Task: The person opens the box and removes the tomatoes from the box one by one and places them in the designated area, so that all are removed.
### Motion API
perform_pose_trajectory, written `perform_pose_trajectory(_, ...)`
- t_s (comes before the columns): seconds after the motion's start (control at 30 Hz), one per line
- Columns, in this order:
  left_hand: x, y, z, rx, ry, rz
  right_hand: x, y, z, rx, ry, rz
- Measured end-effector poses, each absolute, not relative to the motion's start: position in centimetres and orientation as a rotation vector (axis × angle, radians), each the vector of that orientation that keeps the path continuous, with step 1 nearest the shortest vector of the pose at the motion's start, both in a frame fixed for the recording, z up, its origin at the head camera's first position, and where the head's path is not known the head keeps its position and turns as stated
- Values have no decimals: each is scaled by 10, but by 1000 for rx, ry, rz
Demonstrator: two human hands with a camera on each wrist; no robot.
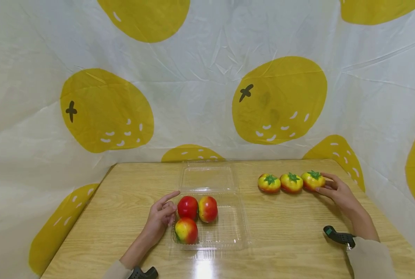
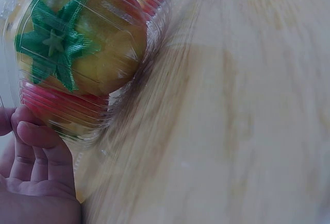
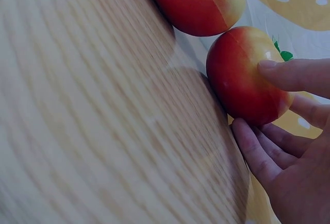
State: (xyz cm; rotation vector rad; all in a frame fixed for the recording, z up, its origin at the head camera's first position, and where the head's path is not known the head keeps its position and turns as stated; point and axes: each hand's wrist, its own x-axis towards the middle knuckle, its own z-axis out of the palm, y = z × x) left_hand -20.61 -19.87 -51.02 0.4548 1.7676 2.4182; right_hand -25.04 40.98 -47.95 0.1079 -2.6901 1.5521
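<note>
My right hand (image 1: 341,192) grips the rightmost yellow-and-red toy tomato (image 1: 313,180), which has a green star-shaped leaf top. In the right wrist view the thumb (image 3: 281,73) lies on its side and the other fingers curl at its lower edge. Two similar tomatoes, a middle one (image 1: 291,183) and a left one (image 1: 269,183), stand in a row with it. My left hand (image 1: 158,217) pinches the left edge of an open clear plastic clamshell box (image 1: 230,232), index finger extended. Inside the box sit a red tomato (image 1: 187,207) and two red-yellow ones (image 1: 208,209).
The box's clear lid (image 1: 208,178) lies folded back toward the far edge of the wooden table (image 1: 280,240). Behind and beside the table hangs a white cloth (image 1: 193,104) printed with large yellow fruit. A dark band (image 1: 338,235) sits at my right wrist.
</note>
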Motion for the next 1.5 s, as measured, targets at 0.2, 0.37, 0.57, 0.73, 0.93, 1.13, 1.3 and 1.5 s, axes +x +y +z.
perform_pose_trajectory(0.2,-206,-198,-509,449,1779,2411,-249,409,-478,111,-2692,1559)
perform_pose_trajectory(0.37,-206,-198,-509,446,1778,2415,-251,410,-478,92,-2714,1544)
perform_pose_trajectory(0.57,-206,-198,-510,443,1773,2415,-250,409,-477,82,-2728,1536)
perform_pose_trajectory(0.73,-206,-198,-509,449,1774,2414,-250,408,-476,91,-2724,1546)
perform_pose_trajectory(0.93,-206,-198,-509,455,1778,2408,-249,408,-476,106,-2723,1563)
perform_pose_trajectory(1.13,-206,-198,-510,458,1777,2413,-250,408,-476,103,-2713,1584)
perform_pose_trajectory(1.3,-205,-198,-511,455,1785,2409,-249,408,-476,101,-2713,1610)
perform_pose_trajectory(1.5,-205,-198,-510,456,1785,2411,-250,408,-476,101,-2714,1579)
